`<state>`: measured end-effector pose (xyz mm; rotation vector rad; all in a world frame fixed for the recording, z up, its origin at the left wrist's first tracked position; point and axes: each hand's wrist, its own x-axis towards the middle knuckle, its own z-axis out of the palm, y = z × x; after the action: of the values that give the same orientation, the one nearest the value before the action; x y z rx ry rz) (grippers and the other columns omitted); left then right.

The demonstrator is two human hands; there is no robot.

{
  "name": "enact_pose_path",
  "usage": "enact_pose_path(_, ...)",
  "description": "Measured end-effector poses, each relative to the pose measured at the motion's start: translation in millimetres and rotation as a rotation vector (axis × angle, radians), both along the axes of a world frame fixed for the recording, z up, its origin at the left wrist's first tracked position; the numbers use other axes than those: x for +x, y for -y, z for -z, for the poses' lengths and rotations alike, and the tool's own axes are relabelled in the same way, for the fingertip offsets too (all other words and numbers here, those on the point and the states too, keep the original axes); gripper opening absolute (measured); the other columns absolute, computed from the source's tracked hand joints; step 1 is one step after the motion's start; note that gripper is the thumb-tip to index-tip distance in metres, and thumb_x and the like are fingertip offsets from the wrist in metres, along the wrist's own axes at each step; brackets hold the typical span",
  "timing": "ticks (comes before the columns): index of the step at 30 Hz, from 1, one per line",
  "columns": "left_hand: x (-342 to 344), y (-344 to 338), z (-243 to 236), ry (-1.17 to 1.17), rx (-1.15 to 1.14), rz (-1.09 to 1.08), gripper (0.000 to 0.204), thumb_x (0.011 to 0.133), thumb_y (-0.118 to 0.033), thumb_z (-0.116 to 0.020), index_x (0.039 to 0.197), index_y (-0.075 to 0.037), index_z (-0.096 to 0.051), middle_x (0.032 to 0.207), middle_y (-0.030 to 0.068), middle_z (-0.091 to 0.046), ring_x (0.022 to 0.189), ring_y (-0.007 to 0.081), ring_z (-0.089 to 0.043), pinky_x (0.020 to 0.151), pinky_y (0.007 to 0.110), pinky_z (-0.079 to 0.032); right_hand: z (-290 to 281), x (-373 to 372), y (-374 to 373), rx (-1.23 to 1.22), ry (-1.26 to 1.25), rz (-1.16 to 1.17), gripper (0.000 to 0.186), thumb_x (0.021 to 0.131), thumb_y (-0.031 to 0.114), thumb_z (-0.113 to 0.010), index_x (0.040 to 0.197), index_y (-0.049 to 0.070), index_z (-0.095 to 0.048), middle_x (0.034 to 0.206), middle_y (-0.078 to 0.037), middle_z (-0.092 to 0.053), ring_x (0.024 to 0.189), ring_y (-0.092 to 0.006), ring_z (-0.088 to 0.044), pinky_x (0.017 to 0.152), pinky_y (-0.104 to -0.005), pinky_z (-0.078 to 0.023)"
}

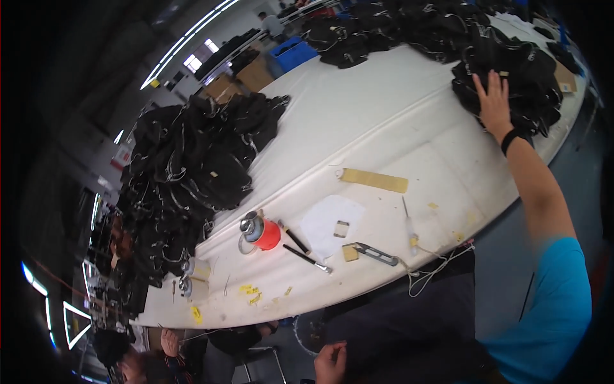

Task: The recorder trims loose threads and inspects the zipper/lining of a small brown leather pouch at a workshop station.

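My right hand [495,105] reaches out to a heap of black garments [531,83] with pale cords, fingers spread on the fabric. My left hand [330,361] is low at the bottom edge, fingers curled; what they hold, if anything, is hidden. On the white table [422,153] lie a yellow strip [374,181], a white paper [326,211], a small square piece [341,228], a dark box cutter [377,255], a thin pale-handled tool [412,240] with string, and dark-handled brushes [307,256] beside a red can [266,235].
Another large black garment heap [192,153] covers the left side, near metal-topped containers [188,285] and yellow scraps [249,291]. Beyond stand cardboard boxes [254,75], a blue crate [293,54] and a distant person [272,27]. A co-worker's hand [169,342] is at the lower left, near a stool [261,355].
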<state>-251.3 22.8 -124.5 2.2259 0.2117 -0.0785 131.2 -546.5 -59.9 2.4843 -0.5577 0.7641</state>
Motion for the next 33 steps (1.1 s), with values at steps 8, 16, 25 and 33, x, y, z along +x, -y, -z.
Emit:
enact_pose_path(8, 22.5, -7.9, -31.0, 0.089, 0.128, -0.123, 0.012, 0.085, -0.002, -0.065, 0.097, -0.001, -0.069, 0.098, 0.0135, -0.07, 0.093, 0.0228, -0.068, 0.084, 0.031, -0.051, 7.8, 38.0, 61.4, -0.021, -0.017, 0.083, 0.119, 0.068, 0.013, -0.081, 0.156, 0.021, -0.001, 0.154, -0.021, -0.024, 0.142, -0.032, -0.027, 0.118, -0.0458, -0.02)
enact_pose_path(16, 39.2, 4.9, -84.9, 0.193, 0.075, -0.07, 0.012, 0.085, 0.001, -0.065, 0.096, 0.001, -0.068, 0.1, 0.0134, -0.07, 0.096, 0.0238, -0.067, 0.086, 0.032, -0.051, 12.6, 36.2, 75.2, -0.044, -0.075, 0.101, 0.115, 0.07, 0.011, -0.079, 0.156, 0.02, -0.004, 0.156, -0.02, -0.019, 0.144, -0.0314, -0.023, 0.117, -0.045, -0.021)
enact_pose_path(25, 82.6, 91.2, -224.7, 0.976, -1.231, 0.132, 0.022, 0.097, -0.015, -0.052, 0.092, 0.002, -0.065, 0.082, 0.0148, -0.066, 0.076, 0.0227, -0.067, 0.072, 0.035, -0.055, 65.1, -59.1, 26.5, 0.374, 0.024, -0.59, 0.061, 0.091, 0.019, -0.06, 0.145, 0.005, -0.036, 0.15, -0.02, -0.033, 0.141, -0.0369, -0.027, 0.114, -0.049, -0.025)
enact_pose_path(33, 77.6, 88.1, -248.8, 0.561, -1.559, 0.516, 0.038, 0.1, -0.03, -0.045, 0.087, 0.0, -0.065, 0.079, 0.0128, -0.068, 0.069, 0.0209, -0.067, 0.062, 0.029, -0.054, 71.2, -141.9, -82.5, 0.669, -0.102, -0.668, 0.042, 0.09, 0.016, -0.06, 0.126, -0.003, -0.053, 0.134, -0.022, -0.05, 0.128, -0.0377, -0.043, 0.108, -0.0421, -0.034)
